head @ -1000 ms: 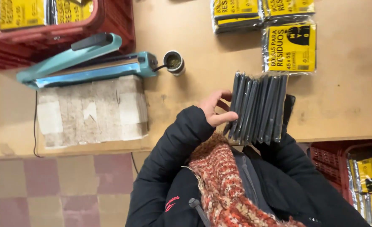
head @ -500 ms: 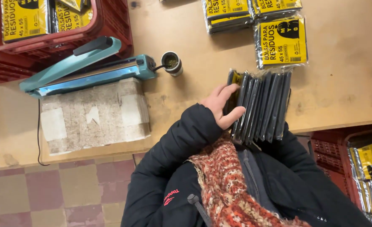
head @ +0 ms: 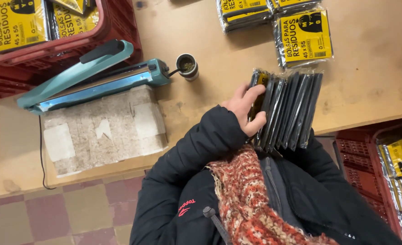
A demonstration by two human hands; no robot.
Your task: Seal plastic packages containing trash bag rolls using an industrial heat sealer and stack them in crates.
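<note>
My left hand (head: 247,109) grips the left side of a stack of several flat black bag packs (head: 286,109), held on edge against my chest over the wooden table (head: 369,81). The leftmost pack shows a yellow label under my fingers. My right hand is hidden behind the stack and my dark sleeve, so I cannot see whether it holds the packs.
A teal heat sealer (head: 92,77) lies on a worn pad at left, with a small metal cup (head: 187,66) beside it. Yellow-labelled packs (head: 304,38) lie at the table's far side. Red crates (head: 51,31) hold more packs at top left and lower right (head: 391,168).
The stack has shifted slightly in my grip and my left fingers now curl over the leftmost pack, exposing its yellow label.
</note>
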